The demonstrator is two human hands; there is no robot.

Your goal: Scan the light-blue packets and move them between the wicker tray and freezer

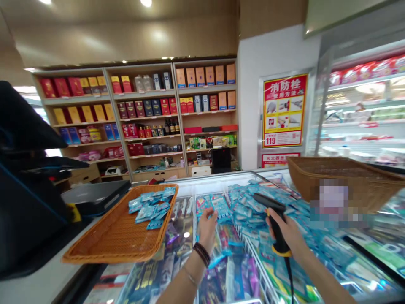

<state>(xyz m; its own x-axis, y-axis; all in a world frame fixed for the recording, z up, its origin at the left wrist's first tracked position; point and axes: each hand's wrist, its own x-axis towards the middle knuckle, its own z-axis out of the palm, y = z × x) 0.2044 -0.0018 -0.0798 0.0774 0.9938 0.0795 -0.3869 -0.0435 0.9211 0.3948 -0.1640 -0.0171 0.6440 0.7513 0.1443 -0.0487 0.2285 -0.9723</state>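
Observation:
My right hand (289, 232) is wrapped around the grip of a black and yellow barcode scanner (274, 203), whose cable hangs down. Below the scanner spreads a heap of small light-blue packets (249, 202). My left hand (207, 226), wearing a dark bead bracelet (201, 253), hovers just in front of a blue packet with pink print (220, 204). Its fingers are loosely curled and a little apart, with nothing visible in them. To the left, several blue packets (153, 207) lie at the far end of an orange-brown wicker tray (114, 242).
Under my hands is a glass-topped chest freezer with white wire dividers (253, 253) and colourful wrapped goods. A brown basket (303, 177) stands at the right. Black checkout equipment (25, 190) is on the left. Shelves of boxes (145, 107) line the back wall.

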